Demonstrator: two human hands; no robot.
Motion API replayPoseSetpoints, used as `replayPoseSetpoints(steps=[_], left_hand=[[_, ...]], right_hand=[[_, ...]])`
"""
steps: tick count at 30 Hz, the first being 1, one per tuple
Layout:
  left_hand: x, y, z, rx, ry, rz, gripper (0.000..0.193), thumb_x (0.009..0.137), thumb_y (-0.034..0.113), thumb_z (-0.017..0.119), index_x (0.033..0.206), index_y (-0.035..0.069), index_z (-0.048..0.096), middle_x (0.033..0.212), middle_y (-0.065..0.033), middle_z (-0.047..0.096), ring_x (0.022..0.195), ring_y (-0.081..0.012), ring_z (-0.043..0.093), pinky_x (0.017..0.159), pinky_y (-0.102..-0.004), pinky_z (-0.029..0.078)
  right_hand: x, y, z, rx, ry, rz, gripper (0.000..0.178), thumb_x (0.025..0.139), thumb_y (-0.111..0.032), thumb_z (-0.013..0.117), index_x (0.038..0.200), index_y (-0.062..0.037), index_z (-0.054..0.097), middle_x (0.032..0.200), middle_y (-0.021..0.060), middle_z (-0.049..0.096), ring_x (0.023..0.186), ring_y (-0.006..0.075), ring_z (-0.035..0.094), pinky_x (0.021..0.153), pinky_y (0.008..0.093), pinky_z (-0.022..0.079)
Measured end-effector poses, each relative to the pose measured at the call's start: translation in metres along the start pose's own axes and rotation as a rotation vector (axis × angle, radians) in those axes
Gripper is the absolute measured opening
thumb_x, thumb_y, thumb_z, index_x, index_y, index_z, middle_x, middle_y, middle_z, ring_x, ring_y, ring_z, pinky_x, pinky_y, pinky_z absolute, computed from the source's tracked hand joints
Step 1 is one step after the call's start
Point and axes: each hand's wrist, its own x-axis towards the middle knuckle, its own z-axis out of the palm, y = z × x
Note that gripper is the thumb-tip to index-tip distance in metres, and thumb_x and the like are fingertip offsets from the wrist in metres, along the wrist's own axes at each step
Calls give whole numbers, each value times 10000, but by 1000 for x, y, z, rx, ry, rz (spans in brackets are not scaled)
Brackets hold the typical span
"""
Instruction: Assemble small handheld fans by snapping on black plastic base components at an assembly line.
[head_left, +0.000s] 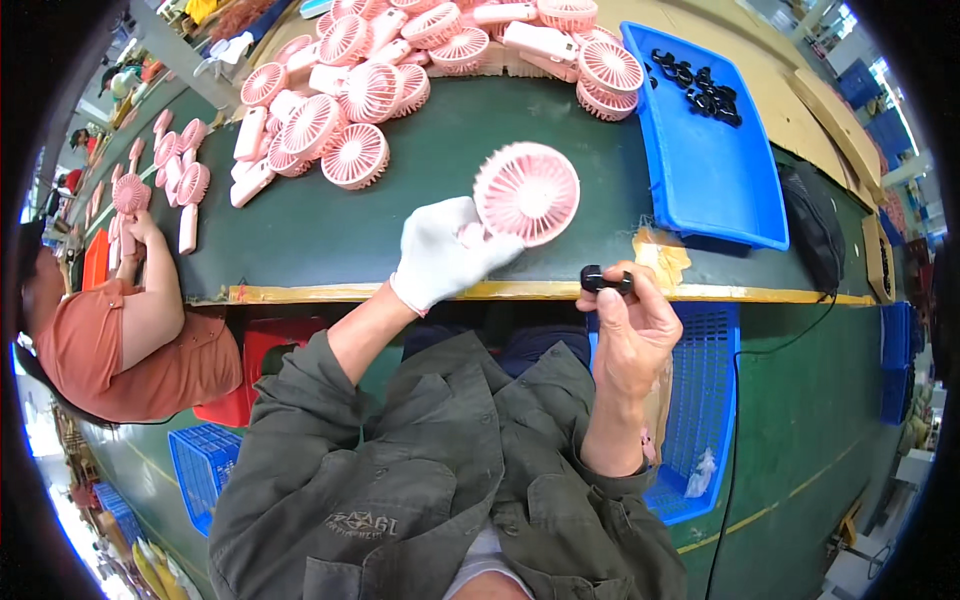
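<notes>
My left hand (447,250), in a white glove, is closed around the handle of a pink handheld fan (530,195). The fan's round slatted head faces up above the green worktable (420,215); most of its handle is hidden by the glove. Bare and to the right, my right hand (637,335) pinches a small glossy black part (605,280) between thumb and fingers at the table's front edge. The part has rounded ends; its exact kind does not show. Fan and black part are apart.
Many pink fans (355,100) lie heaped at the back left. A blue tray (712,190) at the right holds several black parts (712,100). Below the edge stands a blue crate (700,410). A co-worker (130,335) at the left handles another fan. A black cable (735,430) hangs at the right.
</notes>
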Motion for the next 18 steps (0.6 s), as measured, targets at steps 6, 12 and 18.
replayPoseSetpoints(steps=[6, 12, 18], left_hand=[[-9, 15, 1, -720, -201, -373, 275, 861, 172, 645, 1046, -32, 652, 1009, -91, 675, 869, -125, 628, 796, -262, 495], [-15, 33, 1, -582, -160, -400, 226, 871, 193, 626, 970, -7, 662, 799, -35, 651, 660, -86, 603, 608, -253, 487], [-5, 45, -2, -289, -231, -229, 318, 732, 301, 744, 861, 15, 689, 692, -95, 677, 620, -144, 659, 592, -293, 512]], right_hand=[[-1, 4, 23, 187, -100, 184, 238, 827, 71, 684, 1057, 99, 630, 1062, 115, 567, 799, 199, 662, 724, 314, 609], [4, 6, 44, 264, -154, 273, 231, 828, 77, 682, 1049, 110, 623, 1043, 117, 562, 836, 216, 671, 713, 312, 612], [8, 21, 45, 155, -100, 267, 97, 883, 21, 653, 933, 104, 655, 879, 63, 554, 594, 92, 556, 464, 209, 456]])
